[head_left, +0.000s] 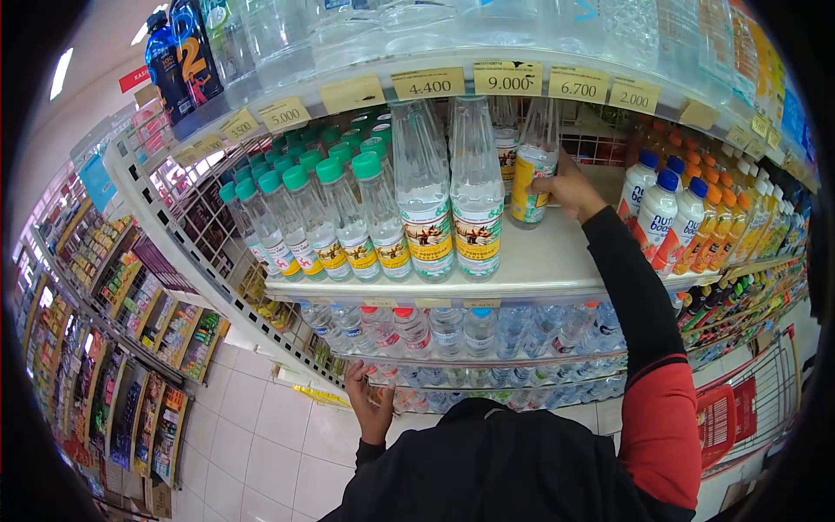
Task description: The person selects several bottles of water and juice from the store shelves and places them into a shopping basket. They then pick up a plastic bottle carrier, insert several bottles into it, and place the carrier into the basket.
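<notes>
My right hand (pixel 570 187) reaches onto the middle shelf and grips a tall clear bottle (pixel 532 178) with a yellow, white and green label. The bottle stands upright near the shelf's back, its top hidden behind the price strip. Left of it, two large clear bottles (pixel 476 230) with horse-picture labels stand side by side at the front. Smaller bottles with green caps (pixel 329 170) fill rows farther left. My left hand (pixel 371 404) is raised low in front of the lower shelves, fingers apart and holding nothing.
Drink bottles with blue caps (pixel 658 213) and orange ones stand right of my right arm. Price tags (pixel 508 78) line the shelf edge above. A red shopping cart (pixel 731 418) stands at the lower right; stocked shelves (pixel 130 374) are at the left.
</notes>
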Action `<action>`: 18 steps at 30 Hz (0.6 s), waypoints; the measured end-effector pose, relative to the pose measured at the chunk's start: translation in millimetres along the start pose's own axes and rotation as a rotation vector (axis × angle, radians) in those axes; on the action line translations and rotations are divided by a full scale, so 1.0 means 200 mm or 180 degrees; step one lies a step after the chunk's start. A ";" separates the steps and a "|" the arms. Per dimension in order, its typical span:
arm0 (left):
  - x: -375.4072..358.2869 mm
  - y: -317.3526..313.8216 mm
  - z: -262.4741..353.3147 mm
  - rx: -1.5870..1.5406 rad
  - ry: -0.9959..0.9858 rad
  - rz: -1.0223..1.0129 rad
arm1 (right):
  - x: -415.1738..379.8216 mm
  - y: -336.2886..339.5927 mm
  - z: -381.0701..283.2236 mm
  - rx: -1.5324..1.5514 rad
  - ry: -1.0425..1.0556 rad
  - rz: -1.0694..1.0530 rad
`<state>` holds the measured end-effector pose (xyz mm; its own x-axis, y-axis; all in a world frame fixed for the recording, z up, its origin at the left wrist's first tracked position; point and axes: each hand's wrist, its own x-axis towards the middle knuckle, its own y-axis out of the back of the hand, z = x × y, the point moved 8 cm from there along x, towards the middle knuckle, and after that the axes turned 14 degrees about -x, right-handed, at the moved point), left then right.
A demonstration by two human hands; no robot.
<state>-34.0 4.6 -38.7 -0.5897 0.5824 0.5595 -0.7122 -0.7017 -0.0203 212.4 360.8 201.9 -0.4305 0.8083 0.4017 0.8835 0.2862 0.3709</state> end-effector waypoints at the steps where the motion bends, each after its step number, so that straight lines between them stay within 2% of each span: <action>1: 0.00 0.00 0.00 0.0009 0.0039 0.0016 | 0.02 -0.02 0.02 0.0182 -0.0090 -0.0114; 8: -0.03 0.03 -0.03 0.0272 0.0055 0.0053 | 0.00 -0.06 0.03 0.0219 0.0036 -0.0157; 10: -0.02 0.01 -0.01 0.0296 0.0037 0.0013 | 0.01 -0.05 0.04 -0.0145 0.0346 -0.0286; 11: -0.03 0.01 -0.01 0.0342 0.0057 -0.0034 | 0.00 -0.07 0.05 -0.0030 0.0434 -0.0508; 15: -0.02 -0.03 -0.01 0.0496 0.0024 -0.0167 | 0.00 -0.06 0.06 0.0047 0.0480 -0.0475; 17: -0.03 -0.05 -0.02 0.0544 0.0000 -0.0182 | -0.01 -0.04 0.00 -0.1046 0.0893 0.0064; 18: -0.03 -0.07 -0.03 0.0554 0.0015 -0.0223 | -0.02 -0.05 0.00 -0.1038 0.0853 0.0080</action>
<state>-23.3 12.6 -46.2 -0.5431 0.6339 0.5506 -0.6752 -0.7196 0.1624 204.8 355.3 197.2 -0.4804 0.6383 0.6015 0.8081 0.0555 0.5864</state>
